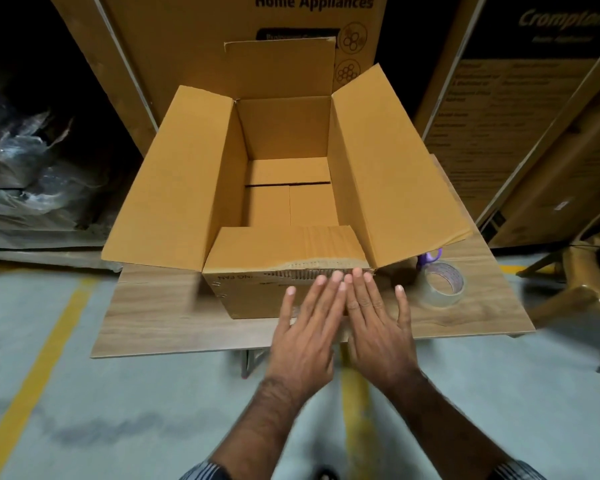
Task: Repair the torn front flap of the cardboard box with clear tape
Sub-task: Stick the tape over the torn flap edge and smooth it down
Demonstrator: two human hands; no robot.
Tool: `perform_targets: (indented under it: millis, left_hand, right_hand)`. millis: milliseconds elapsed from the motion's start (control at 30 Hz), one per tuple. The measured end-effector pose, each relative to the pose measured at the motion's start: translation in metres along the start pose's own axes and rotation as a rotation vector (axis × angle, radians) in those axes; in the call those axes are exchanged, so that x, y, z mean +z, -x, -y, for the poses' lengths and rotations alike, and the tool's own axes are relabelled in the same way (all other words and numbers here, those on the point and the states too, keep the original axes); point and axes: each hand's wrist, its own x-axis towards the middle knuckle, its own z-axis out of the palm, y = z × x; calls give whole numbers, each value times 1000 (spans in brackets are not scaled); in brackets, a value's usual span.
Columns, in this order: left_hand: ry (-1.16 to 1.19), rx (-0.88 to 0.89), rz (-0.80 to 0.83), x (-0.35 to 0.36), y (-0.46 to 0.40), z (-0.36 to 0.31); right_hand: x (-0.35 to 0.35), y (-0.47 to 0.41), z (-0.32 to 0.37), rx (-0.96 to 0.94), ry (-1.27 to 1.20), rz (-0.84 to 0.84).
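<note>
Front flap (284, 245): folded inward on cardboard box (257, 296), torn crease just beyond my fingertips.
Left hand (307, 327): flat, fingers straight, against box front, holding nothing.
Right hand (378, 320): same, beside it.
Tape roll (442, 284): on table (153, 313), just right of my right hand.

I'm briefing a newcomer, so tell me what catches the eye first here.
The open box fills the middle of the table, its front flap folded inward with a ragged tear along the crease. The left hand and right hand lie flat against its front wall. A tape roll sits right of them.

Warehouse: stacked appliance cartons (243, 46)
</note>
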Motion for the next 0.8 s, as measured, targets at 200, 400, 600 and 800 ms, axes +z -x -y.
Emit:
perform_targets:
  millis: [200,400,600,800]
  left_hand:
    - [-79,-47,82,11,-24,18]
    - [-94,-148,60,11,-1,50]
    - [4,-155,9,6,16,29]
    - [-75,-144,48,12,2,40]
  right_hand:
    - [4,-5,-6,72,-4,30]
    - [2,-6,-3,113,-11,26]
    - [-14,7,18,118,-76,-54]
    - [-1,-24,33,-33,-33,-26]
